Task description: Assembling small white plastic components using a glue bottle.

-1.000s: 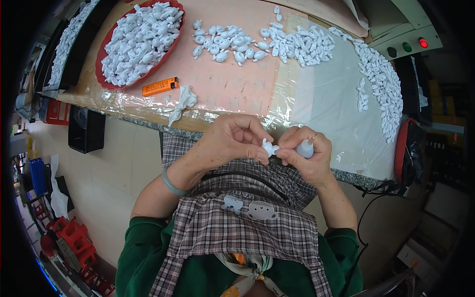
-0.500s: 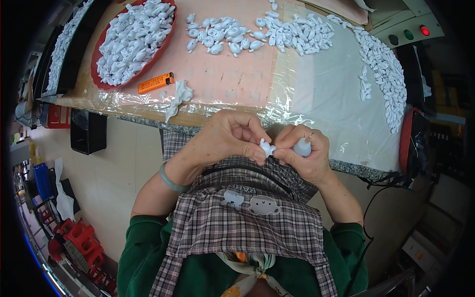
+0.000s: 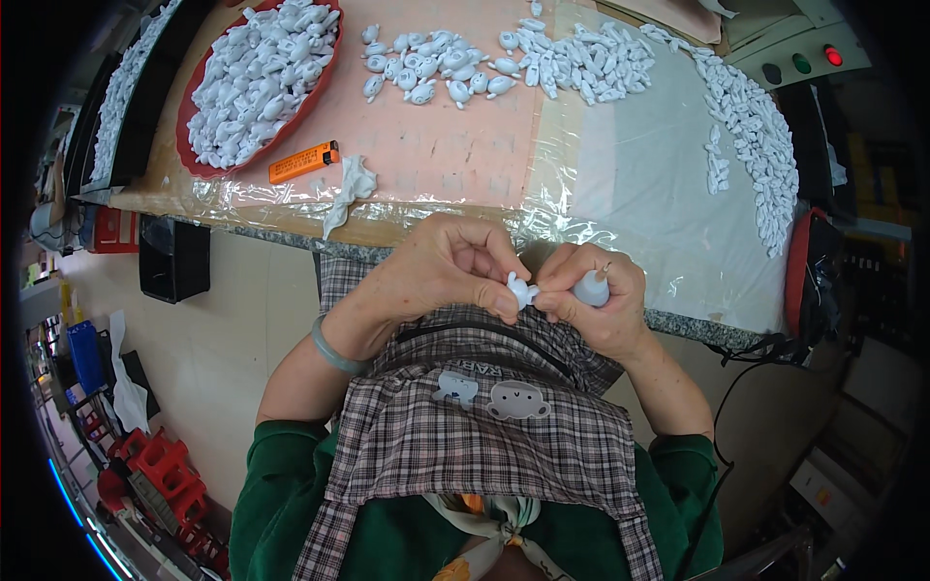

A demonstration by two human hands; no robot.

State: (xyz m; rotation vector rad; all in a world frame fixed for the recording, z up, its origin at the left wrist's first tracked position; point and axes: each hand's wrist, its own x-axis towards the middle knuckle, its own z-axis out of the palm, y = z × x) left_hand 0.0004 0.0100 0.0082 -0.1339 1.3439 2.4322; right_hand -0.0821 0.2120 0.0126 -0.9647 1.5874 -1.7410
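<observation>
My left hand (image 3: 441, 271) pinches a small white moulded figure (image 3: 521, 289) between thumb and fingers, just over the table's front edge. My right hand (image 3: 593, 300) touches the same figure with its fingertips and grips a pale rounded tool (image 3: 592, 288) with a thin tip. Both hands meet above my plaid apron. A pale green bangle (image 3: 330, 351) circles my left wrist.
A red tray (image 3: 254, 82) heaped with white figures sits far left. More white figures (image 3: 542, 63) lie in rows across the plastic-covered table (image 3: 465, 165) and curve down its right side (image 3: 756, 145). An orange lighter (image 3: 303, 162) and a crumpled white rag (image 3: 349, 189) lie near.
Both hands stay together at the table edge; the view has shifted slightly and the fingers have turned the small figure a little.
</observation>
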